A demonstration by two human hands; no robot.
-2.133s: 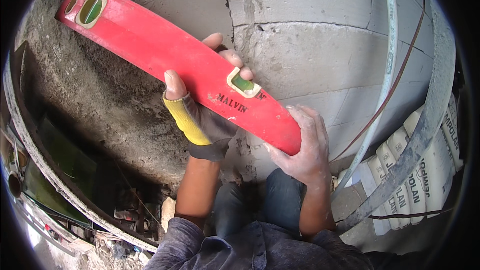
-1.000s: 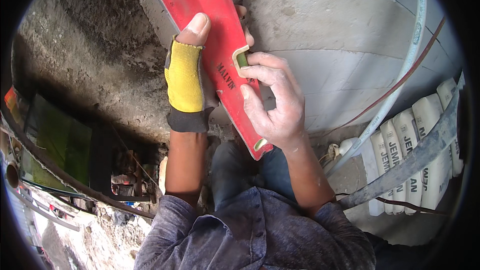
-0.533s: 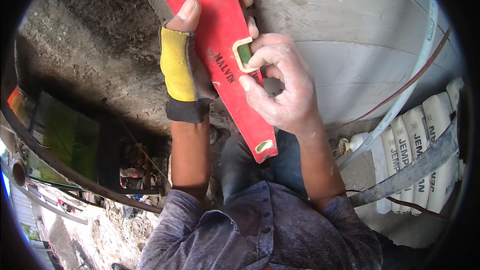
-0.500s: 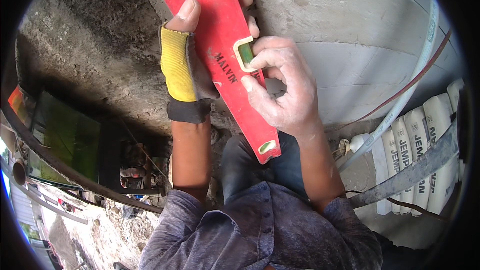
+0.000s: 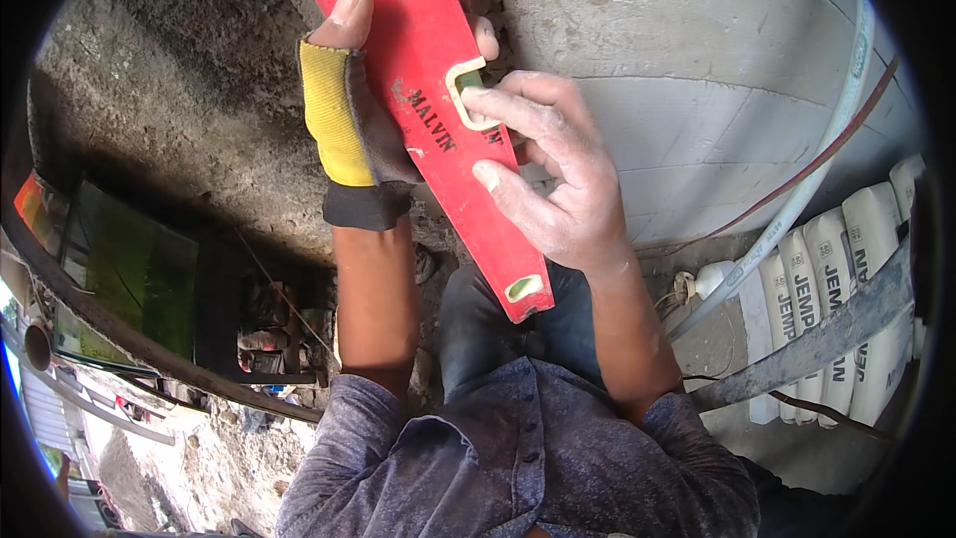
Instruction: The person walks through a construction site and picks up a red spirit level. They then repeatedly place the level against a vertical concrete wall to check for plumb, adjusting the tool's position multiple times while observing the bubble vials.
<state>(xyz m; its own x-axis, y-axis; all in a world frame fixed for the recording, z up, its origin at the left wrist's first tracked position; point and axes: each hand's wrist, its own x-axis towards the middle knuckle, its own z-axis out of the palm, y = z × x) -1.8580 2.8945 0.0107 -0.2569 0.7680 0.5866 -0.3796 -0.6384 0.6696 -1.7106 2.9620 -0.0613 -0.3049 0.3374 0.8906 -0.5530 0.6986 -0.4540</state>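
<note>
A red spirit level (image 5: 428,60) runs steeply from the top of the view down to my legs, with printed lettering and pale-rimmed vial windows. My left hand (image 5: 354,110), in a yellow and black fingerless glove, grips it around its upper part, thumb on top and fingertips showing past the far edge. Bare and coated in pale dust, my right hand (image 5: 548,164) has curled fingers on the middle vial window (image 5: 464,75), its thumb pressed on the red face below. A smaller vial (image 5: 523,289) shows at the level's lower end.
Pale blocks (image 5: 677,149) and rough dark concrete (image 5: 199,80) lie beyond my hands. At right are stacked white sacks (image 5: 836,299), a light blue hose (image 5: 817,179), a brown cable (image 5: 846,144) and a grey strip (image 5: 757,364). Dark glass panes (image 5: 124,284) and a curved rail (image 5: 199,389) stand at left.
The level has swung from a diagonal to a steeper angle. My right hand has moved from its end to the middle vial. Over the last half second both hands shifted slightly up and left.
</note>
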